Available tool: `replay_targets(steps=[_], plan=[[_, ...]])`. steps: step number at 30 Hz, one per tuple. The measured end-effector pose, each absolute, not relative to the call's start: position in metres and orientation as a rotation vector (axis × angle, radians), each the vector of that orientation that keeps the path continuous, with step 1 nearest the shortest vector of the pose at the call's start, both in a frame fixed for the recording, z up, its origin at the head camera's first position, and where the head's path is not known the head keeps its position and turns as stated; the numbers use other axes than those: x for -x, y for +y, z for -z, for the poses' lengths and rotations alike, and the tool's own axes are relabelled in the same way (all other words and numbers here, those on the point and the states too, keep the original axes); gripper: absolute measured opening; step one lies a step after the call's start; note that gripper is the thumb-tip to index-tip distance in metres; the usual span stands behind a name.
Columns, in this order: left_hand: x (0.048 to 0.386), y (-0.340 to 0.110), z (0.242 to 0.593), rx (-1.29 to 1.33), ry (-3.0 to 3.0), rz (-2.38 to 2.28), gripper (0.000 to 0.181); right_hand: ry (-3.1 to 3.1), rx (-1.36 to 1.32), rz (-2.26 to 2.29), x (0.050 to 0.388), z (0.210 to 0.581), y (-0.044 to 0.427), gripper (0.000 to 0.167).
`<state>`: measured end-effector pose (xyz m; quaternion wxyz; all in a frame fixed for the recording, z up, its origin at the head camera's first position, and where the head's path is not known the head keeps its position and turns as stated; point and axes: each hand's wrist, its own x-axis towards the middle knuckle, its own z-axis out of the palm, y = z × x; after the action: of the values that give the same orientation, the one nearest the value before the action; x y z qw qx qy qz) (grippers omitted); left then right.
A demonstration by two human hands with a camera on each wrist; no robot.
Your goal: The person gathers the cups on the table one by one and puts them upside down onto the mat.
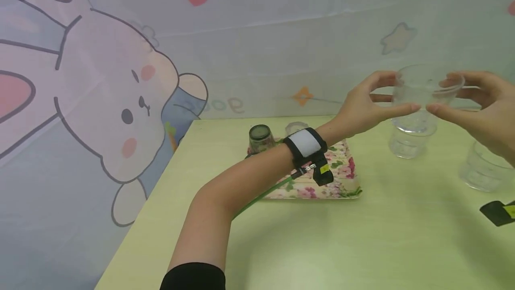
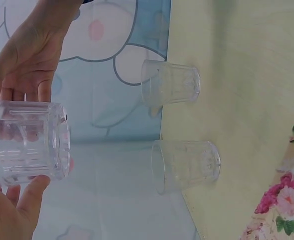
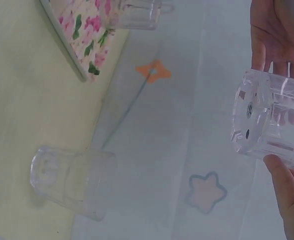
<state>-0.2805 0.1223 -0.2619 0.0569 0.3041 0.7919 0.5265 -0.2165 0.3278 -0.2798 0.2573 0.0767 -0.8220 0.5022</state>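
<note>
A large clear cup is held in the air between both hands, its wide mouth up. My left hand grips its left side, thumb in front and fingers behind. My right hand grips the opposite side in the same way, the two thumbs nearly meeting. In the left wrist view the held cup shows ridged walls and a thick base. Its base faces the right wrist camera. Behind and below it, a smaller clear cup stands upright on the table, apart from it.
Another clear cup stands at the right, below my right hand. A floral tray lies left of centre, partly behind my left forearm. On it are a dark upturned cup and a clear cup. A printed curtain hangs behind the table.
</note>
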Motion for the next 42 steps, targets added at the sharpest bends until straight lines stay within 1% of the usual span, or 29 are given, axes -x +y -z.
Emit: replay_targets(steps=[11, 19, 23, 31, 38, 42], plan=[[0.281, 0.101, 0.264, -0.867, 2.390, -1.644, 0.068, -2.369, -0.174, -1.250, 0.219, 0.274, 0.310, 0.058], [0.282, 0.085, 0.270, -0.844, 2.386, -1.674, 0.067, -2.290, -0.322, -1.301, 0.225, 0.277, 0.295, 0.049], [0.280, 0.075, 0.275, -0.827, 2.396, -1.671, 0.068, -2.280, -0.379, -1.345, 0.230, 0.282, 0.287, 0.048], [0.282, 0.056, 0.287, -0.801, 2.400, -1.724, 0.067, -2.359, -0.387, -1.359, 0.236, 0.291, 0.271, 0.052], [0.283, 0.044, 0.297, -0.814, 2.436, -1.710, 0.071, -2.348, -0.444, -1.428, 0.237, 0.296, 0.261, 0.053], [0.282, 0.038, 0.301, -0.838, 2.424, -1.723, 0.070, -2.338, -0.446, -1.432, 0.239, 0.302, 0.256, 0.054]])
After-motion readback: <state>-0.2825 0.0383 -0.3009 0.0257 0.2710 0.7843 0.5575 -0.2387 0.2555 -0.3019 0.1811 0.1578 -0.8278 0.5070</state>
